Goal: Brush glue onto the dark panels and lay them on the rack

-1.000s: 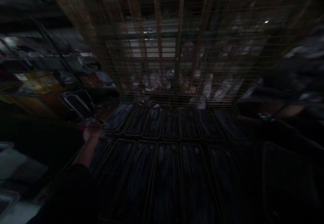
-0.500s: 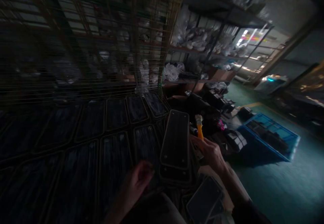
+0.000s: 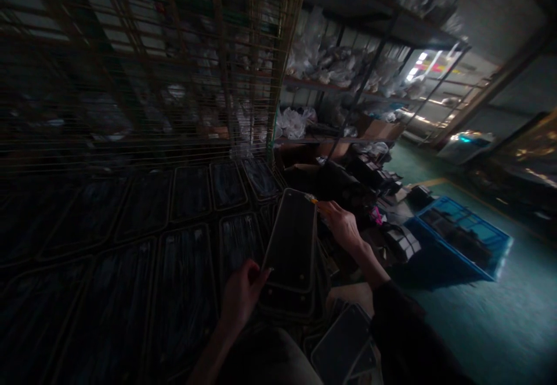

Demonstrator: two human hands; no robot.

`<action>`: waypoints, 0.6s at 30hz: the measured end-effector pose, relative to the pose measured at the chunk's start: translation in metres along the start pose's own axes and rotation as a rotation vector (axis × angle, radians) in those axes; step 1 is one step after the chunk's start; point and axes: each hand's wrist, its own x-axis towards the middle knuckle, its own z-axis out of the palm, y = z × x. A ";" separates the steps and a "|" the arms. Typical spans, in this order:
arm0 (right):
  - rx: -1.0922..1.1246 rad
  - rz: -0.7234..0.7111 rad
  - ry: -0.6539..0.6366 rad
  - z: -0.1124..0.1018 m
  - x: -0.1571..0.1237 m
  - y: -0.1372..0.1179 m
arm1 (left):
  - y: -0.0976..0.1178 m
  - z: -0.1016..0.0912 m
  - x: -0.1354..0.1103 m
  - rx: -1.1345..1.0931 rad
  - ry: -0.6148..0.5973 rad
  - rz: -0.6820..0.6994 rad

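A dark rectangular panel (image 3: 290, 240) with rounded corners and a pale rim lies on a stack of similar panels. My right hand (image 3: 343, 226) is closed around the yellow handle of a brush (image 3: 314, 200), whose bristles meet the panel's far right corner. At the near left edge, my left hand (image 3: 242, 292) has its fingers curled, with the thumb and finger pinched at the panel's rim. Small light studs show near the panel's near end. Dim light hides the fingers' undersides.
Rows of dark, streaky panels (image 3: 183, 280) spread to the left. Beyond them stands a wire mesh rack (image 3: 224, 48). More panels (image 3: 342, 341) lie at lower right. Shelves (image 3: 348, 83) hold plastic bags; a blue crate (image 3: 461, 269) with dark parts stands on the green floor.
My right hand has moved left and away from me, bringing the brush down to the panel's far corner. My left hand has come up to the panel's near left edge.
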 end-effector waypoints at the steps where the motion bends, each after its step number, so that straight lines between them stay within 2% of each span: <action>1: -0.016 -0.004 -0.018 0.000 -0.003 -0.003 | 0.000 0.000 -0.001 0.004 0.010 0.001; 5: -0.009 -0.031 -0.125 -0.010 -0.034 -0.029 | 0.003 0.000 -0.003 0.024 -0.006 -0.030; 9: 0.106 -0.061 -0.267 -0.037 -0.075 -0.067 | 0.006 -0.002 -0.005 0.005 -0.010 -0.036; 12: 0.197 -0.063 -0.363 -0.059 -0.096 -0.091 | 0.006 -0.004 -0.005 -0.018 -0.027 -0.032; 15: 0.348 -0.014 -0.448 -0.075 -0.103 -0.100 | 0.005 -0.006 -0.006 -0.051 -0.045 -0.042; 18: 0.575 0.096 -0.490 -0.073 -0.099 -0.095 | 0.004 -0.007 -0.006 -0.097 -0.062 -0.016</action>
